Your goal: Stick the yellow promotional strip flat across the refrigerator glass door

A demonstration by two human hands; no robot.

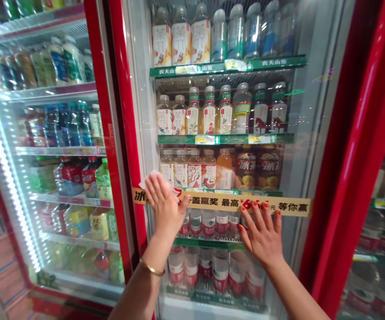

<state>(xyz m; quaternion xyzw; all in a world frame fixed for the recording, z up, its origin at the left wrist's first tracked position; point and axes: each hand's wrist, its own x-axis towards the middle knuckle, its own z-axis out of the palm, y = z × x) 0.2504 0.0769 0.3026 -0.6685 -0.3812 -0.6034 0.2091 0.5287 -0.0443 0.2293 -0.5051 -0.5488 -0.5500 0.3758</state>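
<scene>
Your left hand (162,202) lies flat over a white cloth (142,183) near the left end of the yellow strip (219,202); your right hand (263,231), spread and empty, touches it farther right. The glass door (312,146) separates you from the bottles (209,113) (several rows).

Cloth: whitish, thin and soft-looking; pressed against the door near the strip's left end, partly over it; mostly covered, with only its margins showing (142,183).
Strip: tan (215,201), long and narrow, printed with bold black and red characters; fixed flat across the door below mid-height, slightly tilted, its right end lower; some characters hidden.
Door: clear glass (312,115), upright, shut as far as shows, with faint reflections towards its right side.
</scene>
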